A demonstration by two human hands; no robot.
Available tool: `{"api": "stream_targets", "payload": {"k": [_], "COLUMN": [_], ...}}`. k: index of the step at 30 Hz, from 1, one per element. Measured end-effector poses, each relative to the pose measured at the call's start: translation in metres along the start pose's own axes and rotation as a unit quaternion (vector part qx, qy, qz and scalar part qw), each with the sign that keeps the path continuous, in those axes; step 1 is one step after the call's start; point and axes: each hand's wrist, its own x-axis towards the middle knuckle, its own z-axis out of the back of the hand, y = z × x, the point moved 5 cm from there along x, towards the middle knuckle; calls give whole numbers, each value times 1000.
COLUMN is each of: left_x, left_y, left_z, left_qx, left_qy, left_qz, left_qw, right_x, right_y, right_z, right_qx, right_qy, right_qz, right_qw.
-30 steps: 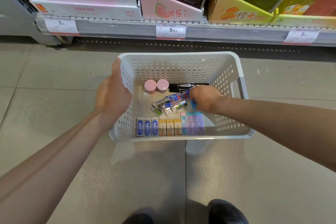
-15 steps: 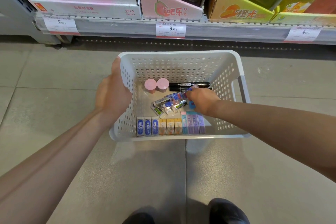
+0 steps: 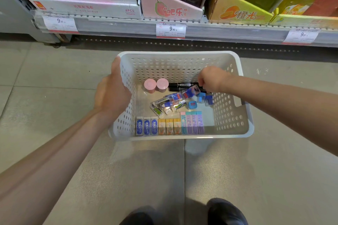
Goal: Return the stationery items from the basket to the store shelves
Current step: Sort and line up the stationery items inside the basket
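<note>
Left hand [image 3: 111, 95]: arm extended forward, fingers wrapped over a rim, thumb outside. Right hand [image 3: 213, 79]: arm reaching in from right, wrist bent downward, fingers curled, fingertips hidden.

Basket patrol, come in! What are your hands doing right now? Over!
Left hand grips basket wall. Right hand down inside, fingers curled at black markers; grip hidden. Nothing blocking.

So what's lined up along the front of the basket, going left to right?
Three blue-and-white boxes → three yellow boxes → one pink-and-teal box → three purple boxes, all standing side by side against the near wall of the basket.
</note>
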Motion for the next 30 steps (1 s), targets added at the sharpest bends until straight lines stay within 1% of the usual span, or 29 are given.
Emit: {"api": "stream_targets", "payload": {"k": [3,9,13,19,30], "left_x": [-1,0,0,-2,-1], "left_y": [0,1,0,-2,-3], "left_z": [0,-1,0,0,2], "left_qx": [-3,-4,0,-10,-10], "left_qy": [3,4,2,2,1], "left_qz": [0,0,-8,-10,-7], "left_qw": [1000,1000,1000,1000,1000], "right_x": [-4,-10,-9,-5,-4], "right_y": [5,11,9,7,4], "right_z": [-15,-29,-35,-40,-42], "right_qx": [-47,-97,-95,-56,86], "right_qy": [18,-19,-22,-28,-21], "right_qz": [-15,-70,-88,-105,-124], "right_qw": [999,993,991,993,988]}}
